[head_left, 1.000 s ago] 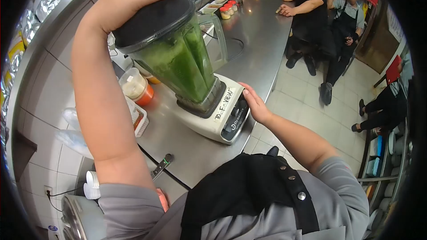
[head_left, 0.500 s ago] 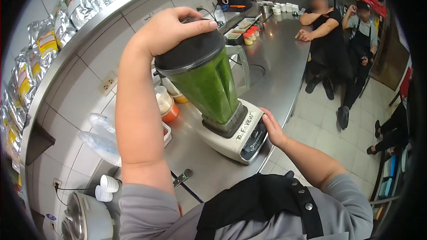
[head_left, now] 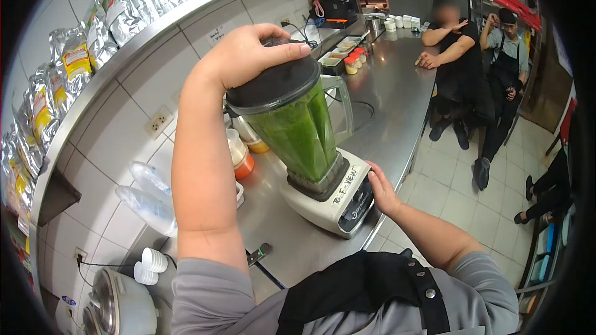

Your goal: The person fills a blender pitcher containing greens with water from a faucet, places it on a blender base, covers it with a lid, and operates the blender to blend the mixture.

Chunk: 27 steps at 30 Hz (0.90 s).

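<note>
A blender jar full of green liquid stands on its cream blender base, which is marked "TO-F-VIEW". Its black lid is on. From above, my left hand is curled over the lid's top, thumb lying across it and fingertips partly hidden behind. Beside the dark control panel, my right hand rests against the base's right side with fingers stretched out; part of them is hidden. The clear jar handle points away to the right, with no hand on it.
Behind the blender are an orange-bottomed container and plastic bags. Red-lidded jars sit farther along the steel counter. Foil packs line the shelf. Two people are by the counter's far end.
The view has shifted slightly, so the scene sits a little lower and farther right. The green liquid's surface pattern looks lighter and streakier. Both hands keep their places on the blender.
</note>
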{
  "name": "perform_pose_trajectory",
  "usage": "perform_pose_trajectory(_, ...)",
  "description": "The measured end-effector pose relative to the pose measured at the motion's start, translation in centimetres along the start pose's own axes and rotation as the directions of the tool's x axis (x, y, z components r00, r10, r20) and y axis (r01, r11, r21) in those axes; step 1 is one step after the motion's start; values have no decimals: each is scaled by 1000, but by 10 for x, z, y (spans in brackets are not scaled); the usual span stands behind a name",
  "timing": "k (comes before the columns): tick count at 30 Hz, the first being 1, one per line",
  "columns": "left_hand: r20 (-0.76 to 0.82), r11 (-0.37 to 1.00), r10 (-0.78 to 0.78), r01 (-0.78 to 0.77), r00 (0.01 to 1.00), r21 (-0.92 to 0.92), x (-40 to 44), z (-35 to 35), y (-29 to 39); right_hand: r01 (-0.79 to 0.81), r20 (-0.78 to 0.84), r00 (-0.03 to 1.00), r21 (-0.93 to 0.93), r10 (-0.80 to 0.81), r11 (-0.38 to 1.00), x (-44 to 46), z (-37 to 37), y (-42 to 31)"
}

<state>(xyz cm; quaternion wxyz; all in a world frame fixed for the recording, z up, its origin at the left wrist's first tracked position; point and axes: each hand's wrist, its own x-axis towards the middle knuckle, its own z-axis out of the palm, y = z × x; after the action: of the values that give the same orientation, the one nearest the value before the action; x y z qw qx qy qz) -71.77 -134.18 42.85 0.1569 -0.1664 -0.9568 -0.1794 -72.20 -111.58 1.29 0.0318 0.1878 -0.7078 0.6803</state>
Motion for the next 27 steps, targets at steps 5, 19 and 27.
perform_pose_trajectory(5, 13, 1000, 0, 0, 1000, -27, -1, 0, 0, 1, -1, 1000, -10, -1, 1000, 0, -1, -2)
perform_pose_trajectory(19, 15, 1000, 13, -13, 1000, -23, 1, 1, -2, -70, 93, 993, 14, 69, 997, 5, -8, 0)
perform_pose_trajectory(27, 6, 999, 4, -4, 1000, -35, 0, 2, -2, -93, 119, 988, -37, 97, 995, 9, -10, 0)
